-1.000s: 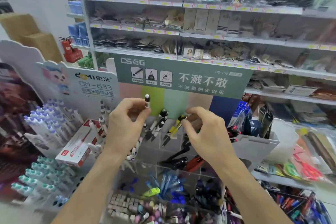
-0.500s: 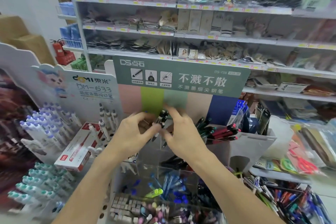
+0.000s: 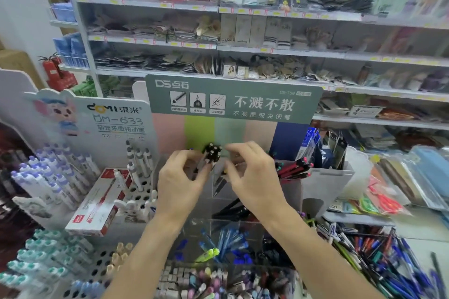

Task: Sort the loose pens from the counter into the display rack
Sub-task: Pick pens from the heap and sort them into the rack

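Loose pens (image 3: 379,257) lie on the bench below and right of the right hand (image 3: 252,177); both hands curl around a bunch of black pens (image 3: 211,153) between them, left hand (image 3: 179,181) beside it; the display rack (image 3: 323,177) stands just beyond.

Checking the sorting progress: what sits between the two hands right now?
In the head view, a cluster of black pens stands between the left hand and right hand, in the display rack.
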A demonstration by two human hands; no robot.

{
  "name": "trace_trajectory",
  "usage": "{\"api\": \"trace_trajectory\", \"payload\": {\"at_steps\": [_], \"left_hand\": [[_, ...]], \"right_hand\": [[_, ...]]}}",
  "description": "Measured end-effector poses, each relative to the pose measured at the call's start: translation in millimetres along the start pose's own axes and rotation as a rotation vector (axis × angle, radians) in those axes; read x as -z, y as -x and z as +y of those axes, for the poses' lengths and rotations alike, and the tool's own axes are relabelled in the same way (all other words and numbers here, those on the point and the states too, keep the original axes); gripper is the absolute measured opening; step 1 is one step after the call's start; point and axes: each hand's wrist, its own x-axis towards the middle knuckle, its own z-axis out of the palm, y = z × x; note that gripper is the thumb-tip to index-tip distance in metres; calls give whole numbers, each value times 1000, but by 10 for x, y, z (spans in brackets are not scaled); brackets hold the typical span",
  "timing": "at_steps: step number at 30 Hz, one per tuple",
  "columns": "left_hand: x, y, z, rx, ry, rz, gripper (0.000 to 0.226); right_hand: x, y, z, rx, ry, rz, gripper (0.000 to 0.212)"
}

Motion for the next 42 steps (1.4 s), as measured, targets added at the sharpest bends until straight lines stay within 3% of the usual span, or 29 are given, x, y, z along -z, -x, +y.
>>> {"api": "trace_trajectory", "payload": {"at_steps": [4,10,14,17,21,24,26,28,30,32,35,38,42], "left_hand": [[-57,361,328,-46,239,6,15],[-523,1010,683,36,413,-428,15],[-1138,1553,778,137,337,-748,8],[-1696,1953,718,205,187,-879,8],[-2368,2292,642,327,-7,-856,10],[-2795,2427,681,473,-108,-826,12],[-3070,2482,725,492,-170,-796,18],[-3323,2557,772,506,-209,-769,26],[-3532,2672,824,542,-249,-781,34],[-3701,2796,892,570,-295,-799,41],[-3886,2923,996,569,-351,-774,44],[-4027,2992,1058,546,-395,-742,43],[-4228,3000,1045,645,-388,-697,53]], "right_hand": [[627,419,-60,-20,-63,128,17],[1395,1263,411,-351,-21,305,6],[1783,1884,1157,-681,99,224,7],[1982,2408,1851,-931,147,115,12],[2147,2984,2560,-1095,237,-105,43],[2340,3149,2940,-1133,355,-128,59],[2503,3155,3217,-1226,469,-200,87],[2619,3151,3448,-1308,497,-385,118],[2641,3188,3610,-1321,469,-484,134],[2604,3260,3706,-1265,418,-457,135],[2552,3339,3787,-1148,276,-331,119],[2522,3418,3786,-1047,208,-312,106],[2585,3477,3852,-1060,125,-199,116]]}}
